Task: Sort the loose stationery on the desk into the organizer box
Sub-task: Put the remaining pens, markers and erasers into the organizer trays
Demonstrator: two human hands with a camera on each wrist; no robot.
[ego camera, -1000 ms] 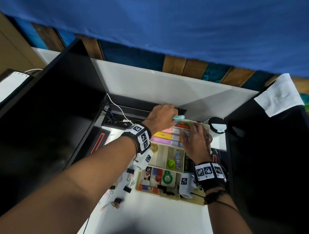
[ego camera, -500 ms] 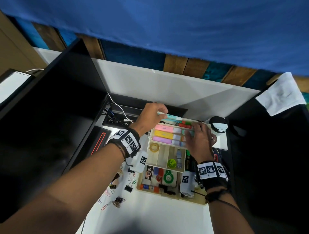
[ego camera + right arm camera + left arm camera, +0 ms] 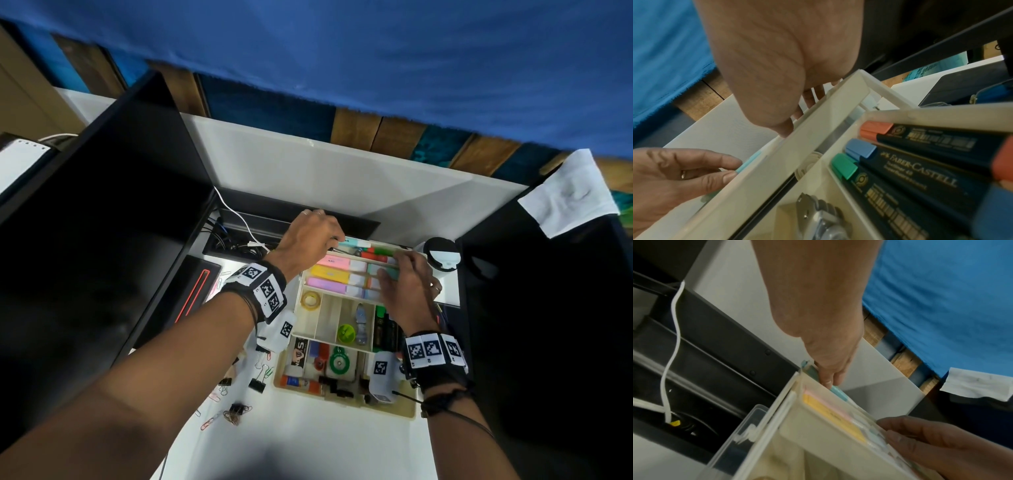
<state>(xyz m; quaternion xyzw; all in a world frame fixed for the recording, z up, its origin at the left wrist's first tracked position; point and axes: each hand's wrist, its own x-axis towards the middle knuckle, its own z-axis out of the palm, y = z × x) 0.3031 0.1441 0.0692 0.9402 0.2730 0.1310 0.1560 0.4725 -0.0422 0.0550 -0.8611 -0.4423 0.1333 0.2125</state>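
The cream organizer box (image 3: 346, 399) sits on the white desk. My left hand (image 3: 337, 240) pinches a mint highlighter (image 3: 356, 242) at the left end of the box's far row. The same highlighter (image 3: 816, 374) shows between thumb and fingers in the left wrist view, just over the box wall (image 3: 818, 443). My right hand (image 3: 394, 270) lies on the right ends of the pink (image 3: 339, 262), yellow (image 3: 330, 273) and purple highlighters (image 3: 325, 284), fingers fairly straight. Loose binder clips (image 3: 257, 385) and paper clips (image 3: 212, 419) lie on the desk left of the box.
A black cable tray with a white cable (image 3: 239, 219) runs behind the box. Black panels close in on the left and right. A white cup with a black lid (image 3: 440, 255) stands at the box's far right corner. Dark markers (image 3: 920, 170) fill one compartment.
My left hand has slid left along the box's far row with the mint highlighter, uncovering the pink one. The right hand has stayed on the highlighters.
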